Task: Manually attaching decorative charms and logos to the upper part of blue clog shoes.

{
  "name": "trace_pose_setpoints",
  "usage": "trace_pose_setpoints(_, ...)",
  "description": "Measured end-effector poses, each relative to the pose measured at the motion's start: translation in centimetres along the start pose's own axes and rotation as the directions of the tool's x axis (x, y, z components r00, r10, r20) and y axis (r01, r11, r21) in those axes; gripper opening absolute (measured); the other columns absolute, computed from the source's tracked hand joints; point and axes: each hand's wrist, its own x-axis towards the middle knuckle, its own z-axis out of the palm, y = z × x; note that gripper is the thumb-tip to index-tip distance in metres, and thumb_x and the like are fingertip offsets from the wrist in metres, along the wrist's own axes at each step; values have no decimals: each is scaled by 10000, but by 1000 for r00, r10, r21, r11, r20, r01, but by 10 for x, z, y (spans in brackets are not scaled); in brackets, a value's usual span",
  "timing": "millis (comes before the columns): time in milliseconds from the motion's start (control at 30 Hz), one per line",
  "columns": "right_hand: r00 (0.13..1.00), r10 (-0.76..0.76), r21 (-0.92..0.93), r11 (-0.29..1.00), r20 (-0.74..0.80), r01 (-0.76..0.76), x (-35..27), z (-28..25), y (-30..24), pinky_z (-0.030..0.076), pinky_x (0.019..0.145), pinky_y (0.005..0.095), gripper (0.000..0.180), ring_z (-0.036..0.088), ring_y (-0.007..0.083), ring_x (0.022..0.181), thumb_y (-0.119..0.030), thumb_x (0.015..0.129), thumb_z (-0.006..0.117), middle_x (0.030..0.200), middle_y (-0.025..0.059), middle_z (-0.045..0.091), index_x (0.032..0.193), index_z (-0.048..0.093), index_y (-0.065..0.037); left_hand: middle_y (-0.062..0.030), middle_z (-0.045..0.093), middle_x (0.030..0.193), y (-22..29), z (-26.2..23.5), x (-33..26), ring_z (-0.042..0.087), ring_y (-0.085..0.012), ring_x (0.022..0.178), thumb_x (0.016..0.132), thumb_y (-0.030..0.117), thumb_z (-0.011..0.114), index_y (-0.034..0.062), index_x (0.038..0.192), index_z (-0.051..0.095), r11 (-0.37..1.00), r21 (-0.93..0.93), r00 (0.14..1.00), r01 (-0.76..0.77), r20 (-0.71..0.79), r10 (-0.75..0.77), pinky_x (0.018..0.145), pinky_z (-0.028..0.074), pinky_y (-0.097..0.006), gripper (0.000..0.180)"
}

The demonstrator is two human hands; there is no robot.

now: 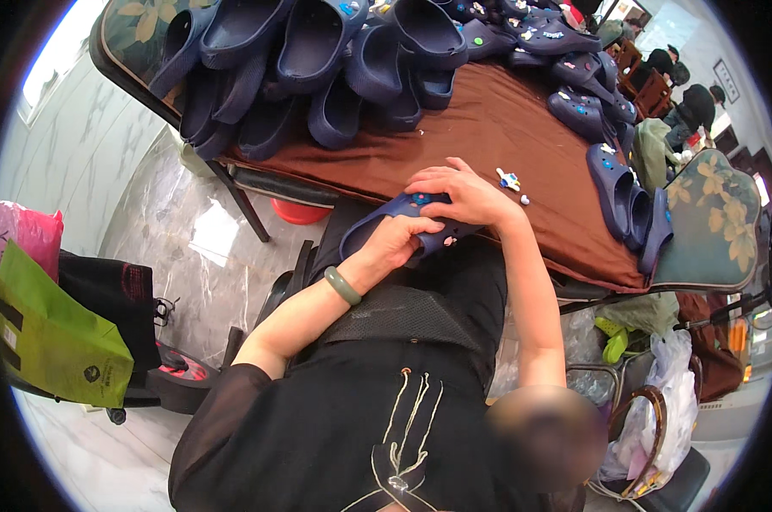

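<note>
While the navy clog (400, 224) sits in my lap at the edge of the brown-clothed table (488, 128), I keep it braced between both hands so the top faces up and doesn't slide. My left hand (392, 243) curls around the near side of the shoe, fingers half closed on its rim, thumb across the upper; green bangle (342, 286) on that wrist. My right hand (454, 192) lies over the toe part, fingers mostly flat and slightly bent, pressing down near the small coloured charms already on the upper. Can't tell if the fingertips pinch anything, they're hidden against the shoe. Two loose charms (510, 182) lie on the cloth just beside my right hand, within easy reach. Big heap of plain navy clogs (301, 68) at the table's far left, a row of decorated ones (612, 183) along the right edge, so undone and done pairs look kept apart.
</note>
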Motion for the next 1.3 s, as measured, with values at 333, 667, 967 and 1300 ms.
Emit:
trace_pose_setpoints(333, 948, 144, 14, 989, -285, -146, 7, 42, 3, 463, 785, 388, 169, 596, 286, 869, -219, 825, 561, 844, 94, 656, 827, 680, -98, -141, 579, 1070, 11, -7, 6, 591, -288, 989, 741, -91, 582, -4, 1114, 514, 995, -52, 996, 87, -33, -89, 797, 552, -415, 389)
trace_pose_setpoints(667, 881, 274, -16, 953, -385, -304, 9, 52, -4, 475, 706, 423, 174, 603, 310, 793, -246, 829, 581, 754, 130, 636, 818, 668, -95, -169, 599, 995, 15, -14, 11, 619, -320, 892, 709, -96, 565, -42, 1053, 534, 993, -41, 992, 110, -51, -112, 735, 572, -424, 349)
trace_pose_setpoints(967, 836, 361, 8, 919, -412, -393, 9, 55, -17, 471, 739, 420, 166, 596, 317, 843, -217, 840, 565, 806, 138, 639, 851, 670, -88, -179, 612, 944, 11, -13, 8, 641, -313, 801, 661, -110, 566, -58, 999, 548, 999, 43, 999, 21, -50, -19, 680, 577, -390, 342)
trace_pose_setpoints(1300, 806, 335, 34, 930, -488, -366, 11, 60, -22, 457, 721, 434, 163, 580, 340, 792, -196, 818, 603, 742, 165, 613, 763, 629, -45, -148, 632, 851, 3, -18, 7, 642, -274, 743, 619, -89, 581, -47, 923, 574, 991, 128, 994, -28, -98, 41, 683, 554, -357, 306)
